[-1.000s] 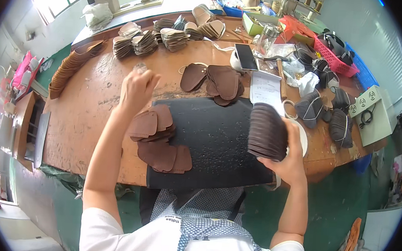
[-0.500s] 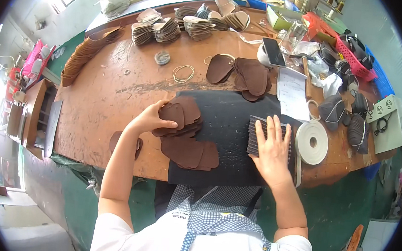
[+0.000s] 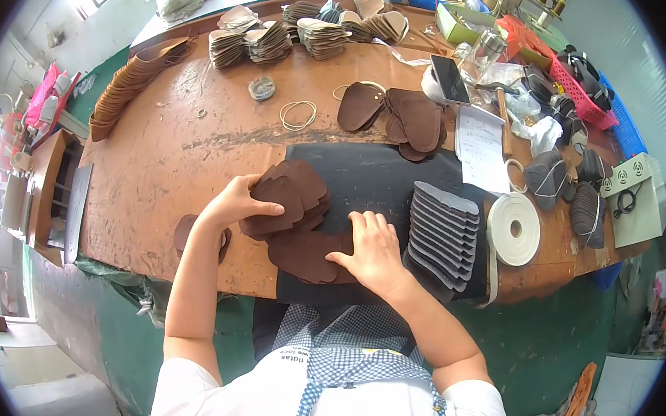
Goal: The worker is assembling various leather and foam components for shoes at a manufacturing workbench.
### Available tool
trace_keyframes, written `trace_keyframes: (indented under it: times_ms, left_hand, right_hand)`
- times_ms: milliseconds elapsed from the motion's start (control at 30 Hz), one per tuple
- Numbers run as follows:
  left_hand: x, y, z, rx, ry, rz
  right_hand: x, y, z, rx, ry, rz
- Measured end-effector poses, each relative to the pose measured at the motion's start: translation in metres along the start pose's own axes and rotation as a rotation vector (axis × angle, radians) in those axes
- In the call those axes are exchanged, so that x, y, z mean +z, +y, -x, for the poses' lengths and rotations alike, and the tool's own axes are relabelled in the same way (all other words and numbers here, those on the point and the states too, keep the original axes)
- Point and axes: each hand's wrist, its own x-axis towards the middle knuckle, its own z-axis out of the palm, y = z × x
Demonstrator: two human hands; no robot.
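Note:
My left hand (image 3: 228, 204) is closed on the left edge of a fanned stack of brown leather-like pieces (image 3: 291, 193), its thumb lying on top. Just below that stack, more flat brown pieces (image 3: 298, 254) lie partly on a black sheet (image 3: 363, 175). Over their right end is my right hand (image 3: 375, 250), fingers stretched out and thumb apart, the thumb tip at the brown surface. Right of it, a row of overlapping dark grey pieces with pale edges (image 3: 442, 236) rests on the sheet, untouched. Beside my left forearm lie a few brown pieces (image 3: 187, 232).
A white tape roll (image 3: 514, 228) stands close to the grey row. Farther back are brown pieces (image 3: 418, 125), a paper sheet (image 3: 480, 149), a phone (image 3: 449, 79) and rubber bands (image 3: 298, 116). Bundled stacks (image 3: 321, 39) line the far side; a pink basket (image 3: 584, 99) is at right.
My right hand has left the grey row and moved left to the lower brown pieces. The grey row now shows fully, spread out longer. My left hand stays at the brown stack.

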Motion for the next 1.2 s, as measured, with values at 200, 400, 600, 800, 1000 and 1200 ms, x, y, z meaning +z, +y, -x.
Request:
trace_keyframes:
  times_ms: [200,400,600,800,1000,1200]
  left_hand:
    - [0.022,-0.001,0.02,0.16,0.176,0.028]
    - [0.039,-0.013,0.034,0.213,0.399,0.456]
    - [0.05,0.004,0.046,0.251,0.637,0.665]
    - [0.118,0.037,0.067,0.404,0.856,0.083]
    - [0.166,0.031,0.091,0.639,0.686,-0.083]
    - [0.107,-0.006,0.092,0.638,0.824,-0.159]
  right_hand:
    - [0.005,-0.002,-0.001,-0.012,-0.039,-0.321]
    - [-0.014,0.006,-0.007,0.125,-0.083,-0.909]
    - [-0.031,-0.002,-0.041,-0.13,0.53,-0.097]
    - [0.008,-0.041,-0.015,-0.138,0.087,-1.211]
    - [0.017,-0.024,0.007,0.467,0.0,-1.687]
    - [0.001,-0.008,0.016,0.558,0.06,-1.962]
